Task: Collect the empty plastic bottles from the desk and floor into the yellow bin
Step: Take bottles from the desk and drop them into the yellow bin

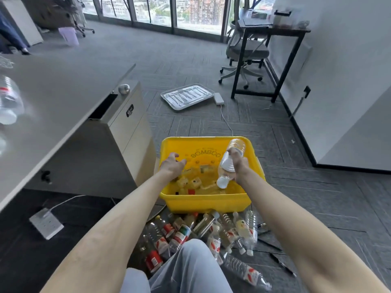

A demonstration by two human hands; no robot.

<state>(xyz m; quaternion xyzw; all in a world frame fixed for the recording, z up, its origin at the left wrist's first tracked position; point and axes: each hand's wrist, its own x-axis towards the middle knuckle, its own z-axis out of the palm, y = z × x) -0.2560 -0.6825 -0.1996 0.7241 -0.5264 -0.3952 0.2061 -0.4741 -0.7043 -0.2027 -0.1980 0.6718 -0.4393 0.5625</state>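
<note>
Head view: right hand (240, 167) grips a clear plastic bottle (226, 164) above the right side of the yellow bin (203, 200), left hand (172, 166) empty, fingers loose, over it; dropped carelessly, the bottle could glance off the rim onto the carpet (306, 199).

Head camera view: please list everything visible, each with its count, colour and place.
yellow bin: one, yellow, floor, centre
bottles in bin: several, clear, inside the bin
floor bottles: many, clear with red labels, heaped on bin's near side
desk bottle: one, clear, desk's left edge
desk: one, grey, left
cabinet: one, beige, under desk
tray: one, silver, floor beyond bin
power strip: one, white, floor lower left
chair: one, grey, far right
table: one, black, beside chair
held bottle: one, clear, above bin
left hand: open, over bin
right hand: grips held bottle
</note>
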